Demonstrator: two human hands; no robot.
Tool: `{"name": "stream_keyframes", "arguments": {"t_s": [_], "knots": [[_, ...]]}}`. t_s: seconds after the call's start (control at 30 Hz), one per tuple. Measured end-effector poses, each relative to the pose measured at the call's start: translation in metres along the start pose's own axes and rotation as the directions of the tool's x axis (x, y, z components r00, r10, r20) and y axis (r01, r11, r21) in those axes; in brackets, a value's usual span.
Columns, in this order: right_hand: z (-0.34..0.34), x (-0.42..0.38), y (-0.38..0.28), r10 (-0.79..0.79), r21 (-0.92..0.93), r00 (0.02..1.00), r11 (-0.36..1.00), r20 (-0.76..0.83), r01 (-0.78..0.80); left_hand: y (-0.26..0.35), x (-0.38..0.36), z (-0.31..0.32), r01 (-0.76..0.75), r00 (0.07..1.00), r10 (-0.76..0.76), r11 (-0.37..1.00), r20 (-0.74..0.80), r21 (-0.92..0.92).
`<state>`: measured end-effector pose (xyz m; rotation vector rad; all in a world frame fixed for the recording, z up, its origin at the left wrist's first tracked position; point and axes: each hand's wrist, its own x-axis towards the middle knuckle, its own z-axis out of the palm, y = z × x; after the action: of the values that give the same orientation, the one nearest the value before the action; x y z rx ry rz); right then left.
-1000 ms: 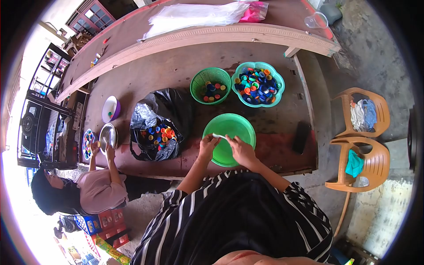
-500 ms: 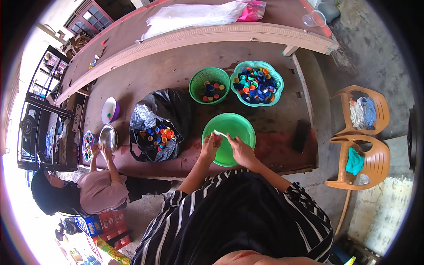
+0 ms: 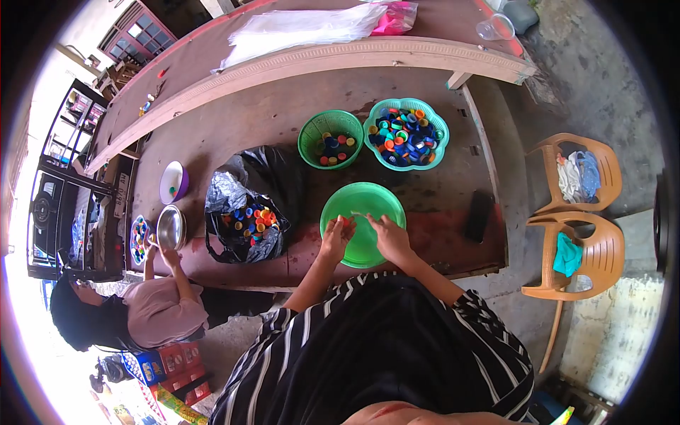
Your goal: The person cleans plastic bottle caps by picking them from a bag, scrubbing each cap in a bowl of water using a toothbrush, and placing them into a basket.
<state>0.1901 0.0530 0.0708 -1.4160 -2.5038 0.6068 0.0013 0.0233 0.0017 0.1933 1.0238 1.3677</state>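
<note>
Over a green basin, my two hands are close together. My left hand has its fingers pinched, with a small reddish spot at the tips; I cannot tell what it holds. Between my fingers, a thin pale strip runs to my right hand, which is closed around its end. Behind the basin stand a dark green basket with a few bottle caps and a turquoise scalloped basket heaped with bottle caps, mostly blue and orange.
A black plastic bag of caps lies left of the basin. Further left, a person works beside a metal bowl and a purple bowl. A dark phone-like slab lies right. A wooden rail crosses behind; plastic chairs stand right.
The pale strip between my hands shows thinner and less white than before. My right hand has shifted slightly. The other person's hands have moved a little lower beside the metal bowl.
</note>
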Motion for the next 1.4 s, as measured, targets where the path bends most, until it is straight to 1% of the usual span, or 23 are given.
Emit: {"name": "stream_keyframes", "arguments": {"t_s": [0.03,0.13,0.17,0.23,0.33,0.43,0.53,0.63,0.73,0.83,0.93,0.97,1.03,1.13,1.23,1.33,1.4], "knots": [[0.001,0.001,-0.002,-0.021,-0.061,0.999,0.998,-0.045,0.018,-0.001,-0.002,-0.002,-0.017,0.999,0.018,1.000,-0.026,0.023],[0.023,0.008,0.008,0.011,-0.156,0.999,0.988,0.030,-0.007,0.000,-0.001,-0.007,-0.023,0.998,0.027,0.995,-0.048,0.092],[0.029,0.006,0.011,0.025,-0.086,0.999,0.996,0.030,-0.022,0.000,0.000,-0.008,-0.037,0.999,0.040,0.996,-0.037,0.075],[0.016,0.000,-0.002,0.049,0.060,0.998,0.997,0.038,-0.051,0.001,0.000,-0.010,-0.066,0.998,0.067,0.997,-0.022,0.043],[0.000,-0.016,-0.018,-0.022,0.250,0.998,0.968,0.058,0.007,0.002,0.003,-0.014,-0.072,0.997,0.070,0.996,-0.022,-0.057],[0.002,-0.024,-0.015,-0.013,0.184,0.995,0.983,0.097,-0.005,0.004,0.003,-0.014,-0.017,0.999,0.019,0.997,0.030,-0.074],[0.000,-0.022,-0.008,0.094,0.177,0.992,0.978,0.085,-0.108,0.002,0.000,-0.009,0.037,0.999,-0.037,0.999,-0.026,-0.003],[0.004,-0.024,-0.012,-0.083,0.278,0.996,0.958,0.026,0.073,0.002,0.003,-0.011,0.029,0.999,-0.030,0.999,-0.030,-0.036],[0.001,-0.016,-0.008,-0.026,0.129,0.999,0.991,0.048,0.020,0.002,0.009,-0.021,0.033,0.999,-0.033,0.999,-0.001,0.026],[0.003,0.001,-0.001,-0.008,-0.003,0.999,1.000,0.036,0.008,0.000,0.007,-0.019,-0.033,0.999,0.033,0.999,0.032,-0.009],[0.025,0.008,0.013,-0.050,-0.140,0.999,0.989,-0.010,0.048,0.002,0.007,-0.013,-0.048,0.998,0.049,0.999,0.030,-0.009],[0.031,0.008,0.016,-0.025,-0.063,1.000,0.998,-0.009,0.025,0.004,0.007,-0.012,-0.045,0.999,0.045,0.998,0.008,-0.032],[0.019,0.000,0.003,0.022,0.094,1.000,0.995,0.011,-0.022,0.007,0.004,-0.011,-0.036,0.998,0.032,0.996,-0.045,-0.081],[0.016,-0.014,-0.008,-0.075,0.283,0.997,0.956,-0.002,0.073,0.004,0.003,-0.013,-0.072,0.997,0.067,0.993,-0.050,-0.095],[0.006,-0.023,-0.008,-0.014,0.277,0.998,0.961,0.069,-0.006,0.002,0.002,-0.012,-0.070,0.997,0.073,0.994,0.037,-0.083],[0.006,-0.025,-0.010,0.018,0.309,0.999,0.951,0.031,-0.027,-0.002,0.005,-0.010,-0.059,0.996,0.064,0.995,0.066,-0.075],[0.001,-0.026,-0.010,0.027,0.273,0.999,0.961,0.039,-0.037,0.001,0.004,-0.010,-0.080,0.994,0.083,0.996,0.066,-0.040]]}}
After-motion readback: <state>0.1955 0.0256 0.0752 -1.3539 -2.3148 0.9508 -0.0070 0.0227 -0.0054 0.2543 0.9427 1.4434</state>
